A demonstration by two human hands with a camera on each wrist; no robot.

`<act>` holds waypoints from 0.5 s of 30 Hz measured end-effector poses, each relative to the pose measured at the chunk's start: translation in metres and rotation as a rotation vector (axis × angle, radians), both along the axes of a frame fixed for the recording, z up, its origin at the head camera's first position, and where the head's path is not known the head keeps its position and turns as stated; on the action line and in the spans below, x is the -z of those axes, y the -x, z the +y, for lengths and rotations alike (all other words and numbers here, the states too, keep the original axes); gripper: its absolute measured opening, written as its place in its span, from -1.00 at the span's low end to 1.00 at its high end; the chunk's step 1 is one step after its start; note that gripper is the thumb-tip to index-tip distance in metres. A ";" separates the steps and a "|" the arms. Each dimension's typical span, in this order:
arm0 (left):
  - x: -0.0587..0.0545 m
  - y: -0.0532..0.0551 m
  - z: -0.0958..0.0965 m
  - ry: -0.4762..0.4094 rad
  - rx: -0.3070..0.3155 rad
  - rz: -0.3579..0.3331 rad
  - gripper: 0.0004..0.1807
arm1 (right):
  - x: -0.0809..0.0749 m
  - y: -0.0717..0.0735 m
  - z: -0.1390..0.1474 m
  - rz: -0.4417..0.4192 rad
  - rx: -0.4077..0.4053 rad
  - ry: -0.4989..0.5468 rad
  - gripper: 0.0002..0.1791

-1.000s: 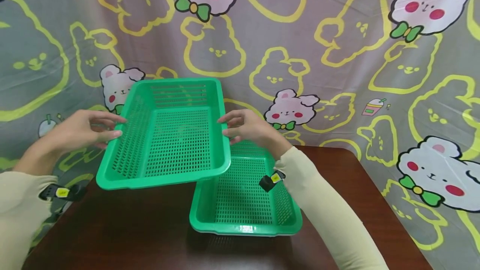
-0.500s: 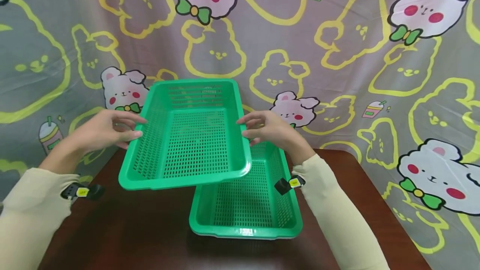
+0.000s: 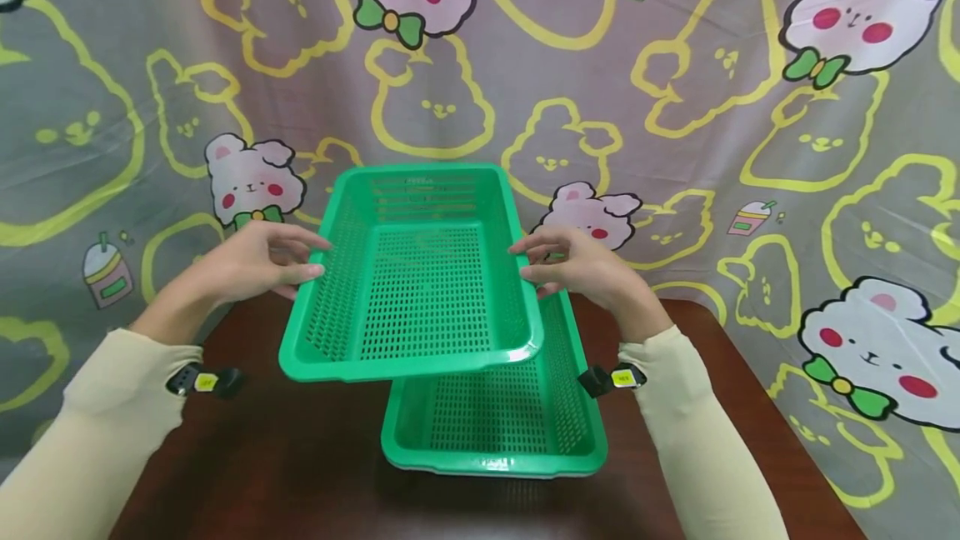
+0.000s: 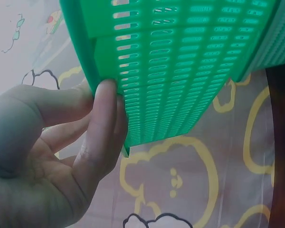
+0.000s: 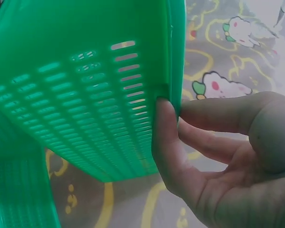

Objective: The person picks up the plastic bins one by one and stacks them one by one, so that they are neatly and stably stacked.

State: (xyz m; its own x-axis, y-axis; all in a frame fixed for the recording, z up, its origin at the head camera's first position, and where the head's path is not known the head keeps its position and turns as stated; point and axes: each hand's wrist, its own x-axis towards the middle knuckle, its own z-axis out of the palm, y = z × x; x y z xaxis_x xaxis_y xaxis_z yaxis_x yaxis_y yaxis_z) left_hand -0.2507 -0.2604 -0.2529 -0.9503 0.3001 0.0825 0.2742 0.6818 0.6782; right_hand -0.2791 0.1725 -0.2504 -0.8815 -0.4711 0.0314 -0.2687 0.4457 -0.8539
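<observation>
A green plastic basket [image 3: 427, 290] with slotted walls and floor is held in the air, tilted toward me, with nothing inside. My left hand [image 3: 258, 265] pinches its left rim; in the left wrist view fingers and thumb sit on both sides of that rim. On the opposite rim my right hand [image 3: 577, 269] grips the same way, which the right wrist view confirms. Below and slightly to the right, a second green basket [image 3: 495, 462] of like shape stands on the table. The held basket covers its far left part in the head view.
The dark brown table [image 3: 300, 473] reaches under both baskets. A grey curtain [image 3: 697, 232] printed with white rabbits and yellow outlines hangs close behind and at the sides. Each wrist wears a strap with a small black camera [image 3: 596, 382].
Both hands have carried the upper basket to the right, so that it now overlaps more of the lower one in the head view. The lower basket has stayed in place.
</observation>
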 end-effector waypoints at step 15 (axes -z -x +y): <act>0.008 0.005 0.028 -0.058 0.040 -0.031 -0.52 | 0.005 -0.014 0.032 0.031 0.029 -0.029 -0.56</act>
State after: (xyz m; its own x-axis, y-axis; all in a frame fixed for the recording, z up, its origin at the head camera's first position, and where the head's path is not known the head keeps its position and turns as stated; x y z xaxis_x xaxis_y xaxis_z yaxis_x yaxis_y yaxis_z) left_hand -0.2554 -0.2320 -0.2607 -0.9399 0.3338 0.0717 0.2790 0.6299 0.7248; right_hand -0.2655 0.2044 -0.2557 -0.8934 -0.4469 0.0459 -0.2820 0.4783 -0.8317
